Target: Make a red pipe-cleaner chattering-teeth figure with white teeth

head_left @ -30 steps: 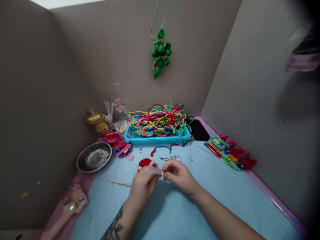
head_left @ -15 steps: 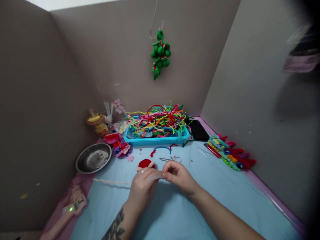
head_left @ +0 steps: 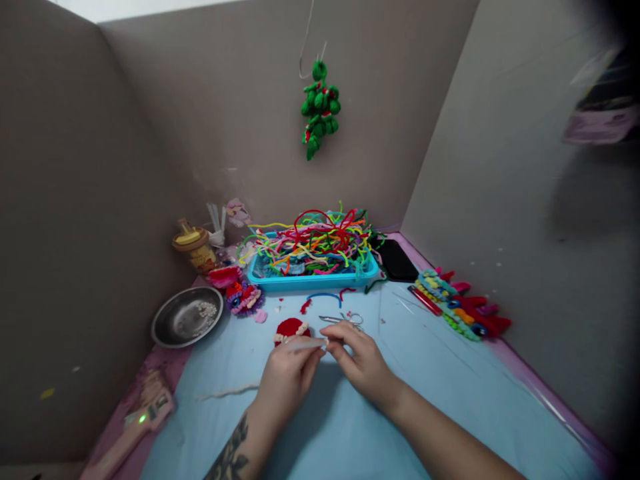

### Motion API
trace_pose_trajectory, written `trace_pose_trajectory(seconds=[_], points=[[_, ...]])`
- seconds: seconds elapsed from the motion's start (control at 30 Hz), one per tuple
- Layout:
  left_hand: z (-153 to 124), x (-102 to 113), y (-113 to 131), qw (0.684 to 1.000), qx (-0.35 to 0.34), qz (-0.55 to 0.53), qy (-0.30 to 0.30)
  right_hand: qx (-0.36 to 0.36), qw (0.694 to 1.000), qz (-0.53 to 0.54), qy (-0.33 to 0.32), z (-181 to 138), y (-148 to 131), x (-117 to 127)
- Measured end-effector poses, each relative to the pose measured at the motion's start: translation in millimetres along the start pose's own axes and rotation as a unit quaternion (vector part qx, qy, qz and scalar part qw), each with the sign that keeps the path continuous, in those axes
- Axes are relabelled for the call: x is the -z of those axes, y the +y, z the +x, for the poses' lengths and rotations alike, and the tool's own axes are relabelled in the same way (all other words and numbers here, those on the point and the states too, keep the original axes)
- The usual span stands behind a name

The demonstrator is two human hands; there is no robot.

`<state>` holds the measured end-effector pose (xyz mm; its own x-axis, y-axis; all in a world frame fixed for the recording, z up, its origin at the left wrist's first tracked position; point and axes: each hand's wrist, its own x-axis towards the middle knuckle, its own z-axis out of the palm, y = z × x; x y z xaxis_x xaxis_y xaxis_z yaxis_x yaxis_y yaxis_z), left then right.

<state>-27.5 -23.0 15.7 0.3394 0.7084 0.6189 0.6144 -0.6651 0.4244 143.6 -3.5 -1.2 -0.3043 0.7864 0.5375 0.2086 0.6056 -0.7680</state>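
My left hand (head_left: 290, 373) is closed around a whitish translucent stick (head_left: 306, 344) that points right. From under this hand a cream strand of yarn (head_left: 233, 391) trails left over the blue mat. At the stick's tip, thumb and forefinger of my right hand (head_left: 363, 363) close on a small cream bit (head_left: 327, 341), which looks like the yarn's end. Just behind my left hand lies a red crocheted piece (head_left: 291, 328) with a cream edging, its front partly hidden. Small scissors (head_left: 340, 320) rest beyond my right fingers.
A blue basket (head_left: 313, 283) heaped with coloured yarn scraps stands at the back. To the left are a metal bowl (head_left: 167, 327) with small white pieces, a cup (head_left: 195, 250) and a pink glue gun (head_left: 135, 427), green light lit. A black phone (head_left: 397, 260) and crocheted pieces (head_left: 455, 307) lie right.
The right fingers have loosened and spread a little at the stick's tip. The stick has risen slightly and levelled, and the trailing yarn has shifted toward me.
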Motion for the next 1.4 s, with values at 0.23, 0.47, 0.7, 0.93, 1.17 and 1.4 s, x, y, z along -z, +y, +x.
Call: trace_pose_trajectory(seconds=[0.23, 0.47, 0.7, 0.93, 1.17, 1.4], points=[[0.0, -2.0, 2.5, 1.000, 0.007, 0.007, 0.002, -0.016, 1.000, 0.018, 0.020, 3.4, 1.0, 1.2], [3.4, 1.3, 1.9, 1.000, -0.025, 0.008, 0.016, -0.089, 0.993, 0.070, -0.021, 6.8, -0.5, 4.7], [1.7, 1.4, 0.2, 0.999, -0.015, 0.029, 0.001, -0.091, 0.994, 0.049, -0.040, 8.9, -2.3, 6.2], [-0.4, -2.5, -2.7, 0.999, 0.017, -0.020, -0.019, -0.102, 0.993, 0.050, -0.042, 9.5, 0.1, 5.0], [2.8, -0.6, 3.6, 0.981, 0.158, -0.084, -0.076, -0.076, 0.996, 0.020, -0.039, 8.6, -4.5, 4.0], [6.9, 0.1, 9.0, 0.961, 0.223, -0.121, -0.105, -0.005, 0.999, -0.045, 0.003, 3.4, 0.3, -2.1]])
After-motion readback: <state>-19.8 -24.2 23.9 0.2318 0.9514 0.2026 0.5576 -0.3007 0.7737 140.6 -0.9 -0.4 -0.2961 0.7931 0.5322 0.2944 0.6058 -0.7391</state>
